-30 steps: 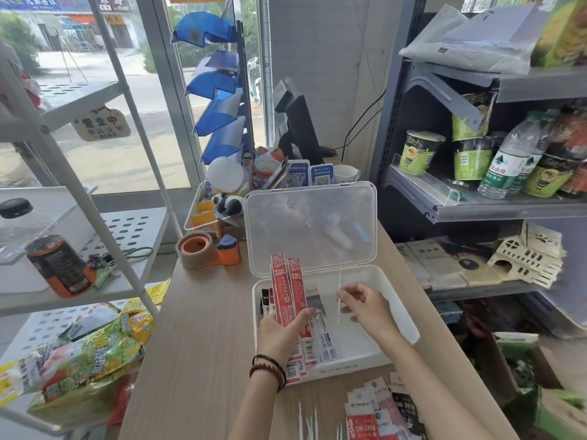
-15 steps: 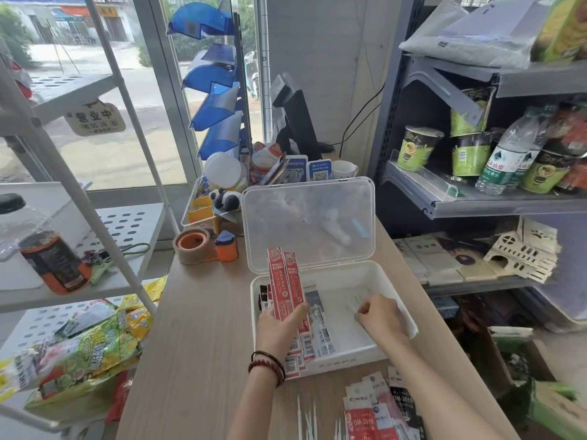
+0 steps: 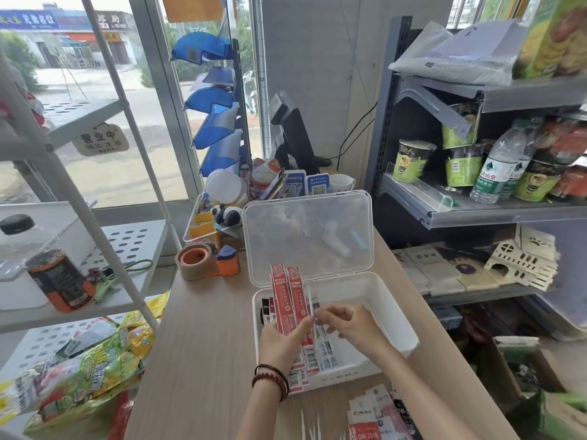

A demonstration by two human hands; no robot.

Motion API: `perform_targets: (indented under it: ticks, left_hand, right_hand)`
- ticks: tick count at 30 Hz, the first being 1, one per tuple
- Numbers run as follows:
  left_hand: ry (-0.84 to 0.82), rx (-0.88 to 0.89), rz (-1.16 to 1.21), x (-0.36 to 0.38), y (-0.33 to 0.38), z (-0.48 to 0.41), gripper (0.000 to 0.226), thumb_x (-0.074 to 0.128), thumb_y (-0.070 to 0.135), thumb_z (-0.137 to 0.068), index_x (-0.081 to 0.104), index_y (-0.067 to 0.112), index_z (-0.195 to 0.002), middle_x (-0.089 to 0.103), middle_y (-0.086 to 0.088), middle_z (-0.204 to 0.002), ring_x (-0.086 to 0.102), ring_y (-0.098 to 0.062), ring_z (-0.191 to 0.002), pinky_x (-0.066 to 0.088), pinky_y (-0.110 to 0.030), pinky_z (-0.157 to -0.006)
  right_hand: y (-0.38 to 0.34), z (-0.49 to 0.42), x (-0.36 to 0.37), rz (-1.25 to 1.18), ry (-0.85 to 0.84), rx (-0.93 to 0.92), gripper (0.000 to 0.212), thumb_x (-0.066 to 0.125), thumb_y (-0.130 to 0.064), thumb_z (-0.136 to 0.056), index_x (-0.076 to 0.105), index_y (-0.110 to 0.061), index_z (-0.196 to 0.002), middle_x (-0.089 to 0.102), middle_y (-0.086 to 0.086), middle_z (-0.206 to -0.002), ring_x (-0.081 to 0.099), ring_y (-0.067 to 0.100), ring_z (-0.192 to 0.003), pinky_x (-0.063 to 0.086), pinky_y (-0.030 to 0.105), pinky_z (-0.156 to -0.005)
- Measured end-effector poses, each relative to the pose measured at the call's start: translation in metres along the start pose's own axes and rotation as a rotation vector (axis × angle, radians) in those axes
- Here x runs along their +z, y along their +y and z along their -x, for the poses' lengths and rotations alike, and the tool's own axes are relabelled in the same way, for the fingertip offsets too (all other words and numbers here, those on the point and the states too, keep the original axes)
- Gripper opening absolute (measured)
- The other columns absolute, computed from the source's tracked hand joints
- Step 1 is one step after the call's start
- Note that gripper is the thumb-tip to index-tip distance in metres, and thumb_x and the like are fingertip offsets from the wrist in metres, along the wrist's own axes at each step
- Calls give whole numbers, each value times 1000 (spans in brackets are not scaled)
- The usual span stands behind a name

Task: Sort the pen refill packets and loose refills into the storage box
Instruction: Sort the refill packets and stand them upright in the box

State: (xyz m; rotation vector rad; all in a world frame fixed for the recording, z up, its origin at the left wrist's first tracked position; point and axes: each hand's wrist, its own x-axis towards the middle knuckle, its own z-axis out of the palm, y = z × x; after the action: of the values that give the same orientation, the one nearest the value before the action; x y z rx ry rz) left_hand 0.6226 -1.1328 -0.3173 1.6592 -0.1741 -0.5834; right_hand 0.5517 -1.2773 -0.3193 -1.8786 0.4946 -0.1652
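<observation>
A white storage box (image 3: 395, 315) with its clear lid (image 3: 308, 236) raised stands on the wooden counter. My left hand (image 3: 279, 341) grips several long red refill packets (image 3: 290, 300), held upright over the box's left side. My right hand (image 3: 349, 322) pinches a thin white loose refill (image 3: 309, 300) right beside those packets. More packets lie flat inside the box (image 3: 325, 350). Other packets (image 3: 378, 414) and several loose white refills (image 3: 313, 428) lie on the counter in front of the box.
A tape roll (image 3: 193, 260) and an orange sharpener (image 3: 227, 260) sit left of the lid. A clear organiser (image 3: 203, 223) with a panda figure stands behind. A white rack (image 3: 95, 217) flanks the left, grey shelves (image 3: 476, 214) the right.
My right hand came up from the box's right side and moved left to the packets, now holding a loose refill upright beside them. My left hand has kept its grip on the red packets.
</observation>
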Motion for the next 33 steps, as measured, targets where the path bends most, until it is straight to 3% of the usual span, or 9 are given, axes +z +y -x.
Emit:
perform_targets:
  ticks: [4, 8, 13, 16, 20, 23, 27, 30, 33]
  left_hand:
    - [-3, 5, -21, 0, 0, -1, 14, 76, 30, -77, 69, 21, -86, 73, 2, -79, 70, -12, -72, 53, -19, -58]
    - [-41, 3, -80, 1, 0, -3, 12, 75, 29, -78, 69, 20, -84, 74, 1, -77, 71, -14, -71, 56, -23, -61]
    - [-67, 36, -114, 3, -1, -2, 6, 72, 27, -81, 69, 23, -84, 73, 2, -79, 70, -11, -72, 51, -16, -56]
    - [-83, 28, -88, 3, -1, -1, 15, 72, 28, -80, 70, 18, -91, 75, 2, -82, 72, -12, -72, 55, -22, -61]
    - [-69, 29, -75, 3, -1, -3, 20, 73, 28, -79, 68, 15, -94, 74, -1, -85, 73, -11, -71, 59, -32, -69]
    - [-62, 29, -70, 3, -2, -4, 20, 73, 28, -80, 67, 15, -94, 74, -2, -84, 72, -11, -71, 60, -33, -70]
    - [-45, 43, -105, 2, -1, -4, 14, 72, 30, -80, 66, 21, -90, 72, 3, -84, 70, -9, -74, 52, -16, -58]
    - [-53, 51, -100, 2, 1, -1, 12, 73, 30, -79, 66, 24, -87, 72, 4, -85, 69, -10, -77, 50, -16, -60]
    - [-61, 66, -85, 2, 2, 1, 12, 73, 30, -79, 67, 24, -87, 72, 6, -84, 68, -8, -77, 50, -14, -60]
  right_hand:
    - [-5, 0, -2, -32, -31, 11, 24, 65, -53, -78, 74, -33, -88, 75, -12, -86, 67, 3, -74, 50, 17, -70]
    - [-3, 0, -4, -69, -26, 20, 10, 70, -39, -84, 74, -32, -91, 76, -11, -87, 66, 2, -74, 50, 17, -68]
    - [1, 0, -6, -98, -30, 43, 13, 71, -32, -86, 75, -23, -95, 76, -6, -87, 66, 3, -74, 50, 18, -65]
    - [6, -4, -6, -125, 79, 80, 16, 67, -31, -90, 70, -19, -100, 75, 0, -91, 68, 9, -77, 53, 23, -68]
    - [20, -13, -7, 122, 350, 172, 18, 64, -25, -92, 71, -15, -105, 72, -3, -97, 64, 9, -82, 46, 16, -70]
    - [27, -14, -3, 321, 436, 269, 14, 64, -22, -93, 72, -15, -101, 73, -2, -96, 62, 12, -81, 46, 23, -71]
    - [30, -13, 3, 519, 470, 348, 11, 64, -22, -93, 72, -16, -94, 72, 1, -93, 66, 19, -83, 46, 27, -65]
    - [36, -16, 5, 597, 432, 398, 7, 65, -19, -90, 71, -17, -94, 70, 0, -95, 66, 20, -86, 45, 26, -63]
    - [47, -21, 7, 577, 419, 473, 10, 59, -13, -90, 69, -14, -91, 69, 2, -94, 62, 17, -75, 50, 28, -61]
